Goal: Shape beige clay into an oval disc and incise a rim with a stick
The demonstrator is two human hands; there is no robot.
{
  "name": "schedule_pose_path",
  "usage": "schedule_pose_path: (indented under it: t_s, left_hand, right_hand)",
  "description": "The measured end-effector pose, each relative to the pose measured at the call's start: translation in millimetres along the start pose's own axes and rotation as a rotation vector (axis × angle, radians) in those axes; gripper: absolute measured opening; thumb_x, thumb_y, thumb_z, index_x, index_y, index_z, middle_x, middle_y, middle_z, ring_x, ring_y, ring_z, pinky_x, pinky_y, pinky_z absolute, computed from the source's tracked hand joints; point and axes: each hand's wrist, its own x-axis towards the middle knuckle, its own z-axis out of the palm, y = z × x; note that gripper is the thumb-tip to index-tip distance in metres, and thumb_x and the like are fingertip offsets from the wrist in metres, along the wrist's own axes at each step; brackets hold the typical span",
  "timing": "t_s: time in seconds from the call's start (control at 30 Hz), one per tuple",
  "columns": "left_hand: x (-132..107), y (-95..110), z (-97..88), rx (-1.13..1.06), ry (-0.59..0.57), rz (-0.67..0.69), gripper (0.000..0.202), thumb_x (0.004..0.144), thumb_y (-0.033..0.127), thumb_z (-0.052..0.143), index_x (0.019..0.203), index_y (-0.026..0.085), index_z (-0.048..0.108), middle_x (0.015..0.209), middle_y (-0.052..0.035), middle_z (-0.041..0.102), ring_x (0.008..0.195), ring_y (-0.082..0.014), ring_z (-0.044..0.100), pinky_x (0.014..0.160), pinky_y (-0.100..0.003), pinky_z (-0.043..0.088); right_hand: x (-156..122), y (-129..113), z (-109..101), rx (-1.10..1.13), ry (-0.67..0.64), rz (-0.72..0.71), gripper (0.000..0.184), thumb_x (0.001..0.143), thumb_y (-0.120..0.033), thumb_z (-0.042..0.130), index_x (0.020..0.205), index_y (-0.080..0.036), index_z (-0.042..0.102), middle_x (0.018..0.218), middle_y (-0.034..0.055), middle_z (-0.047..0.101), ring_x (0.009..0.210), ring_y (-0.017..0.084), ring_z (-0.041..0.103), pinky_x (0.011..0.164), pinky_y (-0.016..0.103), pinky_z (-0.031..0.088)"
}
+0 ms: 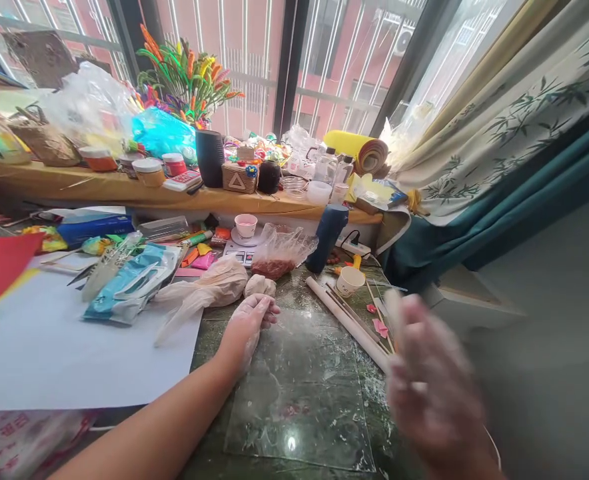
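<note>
The dough lies slightly longer left to right, pale and lumpy. The left hand curls near it, the right hand blurs; I cannot tell whether either grip is closed.

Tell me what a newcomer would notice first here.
Probably the orange, yellow and green artificial flowers before the window, left of centre. Next, the blurred right hand at the lower right, beside the clear sheet, and the white-dusted left hand just in front of a pale clay-like lump.
</note>
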Motion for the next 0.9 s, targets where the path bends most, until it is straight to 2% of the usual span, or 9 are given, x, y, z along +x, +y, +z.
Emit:
schedule_pose_path:
  t_s: [0.07,0.13,0.23,0.37,0.47,0.53,0.67,0.77,0.9]
  left_hand:
    - [0,-1,-0.5,0.017,-0.006,0.010,0.037,0.082,0.055,0.065,0.085,0.019,0.060,0.078,-0.0027,0.069,0.064,-0.0145,0.062,0.061,-0.025,0.045]
    - [2,-3,-0.9,0.052,-0.019,0.025,0.034,0.085,0.053,0.062,0.086,0.019,0.060,0.080,-0.0033,0.070,0.066,-0.0152,0.062,0.064,-0.026,0.046]
    - [2,-6,-1.7,0.142,-0.071,0.058,0.032,0.087,0.051,0.060,0.087,0.020,0.062,0.085,-0.0040,0.071,0.074,-0.0179,0.064,0.072,-0.029,0.049]
    - [-7,-4,-5.2,0.329,-0.250,0.102,0.030,0.077,0.047,0.076,0.093,0.022,0.072,0.096,-0.0061,0.074,0.094,-0.0264,0.066,0.091,-0.039,0.049]
    - [-16,-1,-9.5,0.706,-0.555,0.283,0.073,0.056,0.039,0.094,0.125,0.028,0.069,0.131,-0.0082,0.068,0.127,-0.0367,0.054,0.111,-0.049,0.038]
    - [-19,1,-10.5,0.935,-0.697,0.401,0.092,0.055,0.038,0.096,0.139,0.032,0.059,0.143,-0.0073,0.061,0.136,-0.0380,0.046,0.116,-0.051,0.032]
    - [-20,5,-6.3,1.071,-0.726,0.437,0.078,0.068,0.037,0.091,0.138,0.031,0.058,0.137,-0.0070,0.064,0.130,-0.0341,0.052,0.113,-0.049,0.038]
    - [-18,7,-3.1,1.097,-0.724,0.412,0.079,0.065,0.036,0.093,0.137,0.028,0.059,0.135,-0.0083,0.064,0.128,-0.0341,0.053,0.112,-0.047,0.039]
    - [-16,7,-3.5,1.082,-0.751,0.441,0.078,0.066,0.037,0.093,0.135,0.029,0.059,0.132,-0.0072,0.065,0.126,-0.0331,0.053,0.110,-0.047,0.039]
  right_hand:
    - [-26,-2,22,0.021,-0.299,-0.186,0.072,0.092,-0.019,0.064,0.158,-0.032,0.037,0.159,0.0035,0.046,0.145,0.032,0.044,0.119,0.053,0.040]
    - [-50,-1,45,0.041,-0.525,-0.212,0.072,0.093,-0.026,0.065,0.159,-0.024,0.035,0.154,0.0089,0.052,0.141,0.032,0.050,0.115,0.052,0.045]
    - [-71,4,63,0.030,-0.479,0.070,0.058,0.097,-0.028,0.059,0.153,-0.021,0.043,0.149,0.0126,0.056,0.140,0.032,0.050,0.113,0.053,0.047]
    - [-70,10,67,0.091,-0.356,0.398,0.035,0.099,-0.029,0.054,0.133,-0.026,0.060,0.137,0.0096,0.064,0.129,0.028,0.059,0.108,0.048,0.051]
    - [-62,11,71,0.135,-0.358,0.480,0.032,0.097,-0.028,0.054,0.127,-0.026,0.064,0.132,0.0084,0.066,0.126,0.027,0.061,0.109,0.047,0.050]
    - [-61,10,75,0.143,-0.372,0.517,0.033,0.096,-0.027,0.054,0.128,-0.025,0.065,0.130,0.0085,0.067,0.124,0.027,0.061,0.109,0.047,0.050]
    - [-63,6,78,0.135,-0.424,0.541,0.038,0.095,-0.024,0.052,0.131,-0.024,0.064,0.131,0.0093,0.068,0.128,0.028,0.059,0.112,0.050,0.046]
    - [-61,0,77,0.167,-0.458,0.540,0.039,0.093,-0.022,0.051,0.130,-0.023,0.065,0.132,0.0099,0.067,0.129,0.028,0.057,0.114,0.051,0.043]
    - [-46,-9,74,0.267,-0.477,0.665,0.038,0.090,-0.019,0.051,0.125,-0.023,0.065,0.127,0.0089,0.067,0.122,0.026,0.060,0.108,0.045,0.048]
